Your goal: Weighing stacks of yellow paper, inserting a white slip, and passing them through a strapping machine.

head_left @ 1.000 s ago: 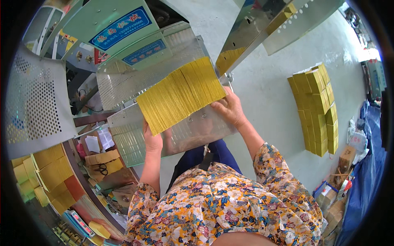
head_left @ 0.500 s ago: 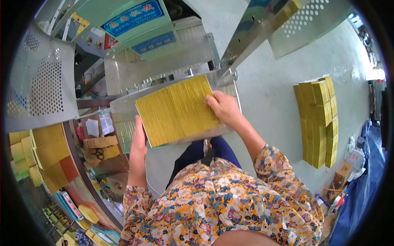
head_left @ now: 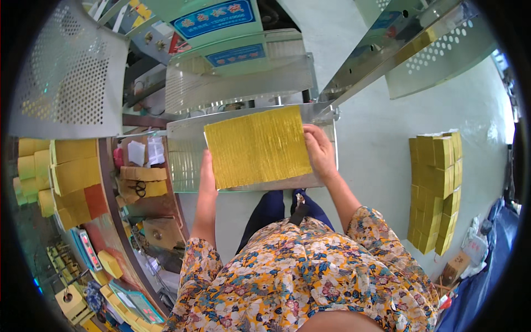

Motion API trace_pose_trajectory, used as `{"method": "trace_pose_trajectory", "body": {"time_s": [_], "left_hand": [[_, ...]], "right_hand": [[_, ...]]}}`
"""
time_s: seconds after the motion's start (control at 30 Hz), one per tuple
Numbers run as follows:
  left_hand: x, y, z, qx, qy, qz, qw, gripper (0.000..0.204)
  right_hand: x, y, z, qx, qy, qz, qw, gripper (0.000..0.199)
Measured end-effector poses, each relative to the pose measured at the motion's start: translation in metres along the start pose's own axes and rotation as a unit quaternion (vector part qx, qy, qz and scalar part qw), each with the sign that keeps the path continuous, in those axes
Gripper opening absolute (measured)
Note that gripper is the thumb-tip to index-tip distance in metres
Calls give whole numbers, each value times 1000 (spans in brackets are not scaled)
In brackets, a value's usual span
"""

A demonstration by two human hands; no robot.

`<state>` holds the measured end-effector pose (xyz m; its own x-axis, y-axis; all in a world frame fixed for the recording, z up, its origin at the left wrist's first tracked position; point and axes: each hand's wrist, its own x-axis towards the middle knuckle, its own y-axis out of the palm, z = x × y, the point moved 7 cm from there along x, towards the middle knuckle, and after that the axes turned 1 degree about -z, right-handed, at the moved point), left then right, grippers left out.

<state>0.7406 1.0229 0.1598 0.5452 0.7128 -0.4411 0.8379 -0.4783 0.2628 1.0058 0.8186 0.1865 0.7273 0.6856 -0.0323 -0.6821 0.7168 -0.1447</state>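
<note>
A wide block of yellow paper sheets (head_left: 257, 146), packed edge-up, lies on a shiny metal tray (head_left: 182, 160) in front of me. My left hand (head_left: 207, 172) presses against the block's left side. My right hand (head_left: 319, 150) presses flat against its right side, fingers spread along the edge. Both hands squeeze the block between them. The tray sits at the mouth of a green machine (head_left: 221, 33) with perforated metal guards.
A tall pile of yellow paper bundles (head_left: 434, 191) stands on the grey floor at the right. More yellow stacks (head_left: 61, 171) fill a bench at the left, with scissors (head_left: 138, 189) and small boxes. A slanted metal chute (head_left: 398, 50) runs to the upper right.
The yellow block has come down from a tilted, lifted position and now lies flat on the tray. Both hands stay on its sides, drawn in closer to me.
</note>
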Motion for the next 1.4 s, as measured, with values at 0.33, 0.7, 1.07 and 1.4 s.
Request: {"method": "trace_pose_trajectory", "body": {"time_s": [0.33, 0.7, 1.07, 1.4], "left_hand": [[10, 39, -8, -153, -7, 14, 988, 62], [108, 80, -64, -109, 21, 114, 987, 57], [105, 68, -60, -106, 12, 100, 989, 56], [105, 76, -60, -109, -28, 90, 990, 50]], "right_hand": [[-2, 43, 29, 326, 134, -24, 936, 58], [92, 47, 27, 308, 104, -49, 944, 60], [97, 49, 24, 305, 104, -38, 946, 61], [92, 46, 37, 295, 68, -21, 953, 64]]}}
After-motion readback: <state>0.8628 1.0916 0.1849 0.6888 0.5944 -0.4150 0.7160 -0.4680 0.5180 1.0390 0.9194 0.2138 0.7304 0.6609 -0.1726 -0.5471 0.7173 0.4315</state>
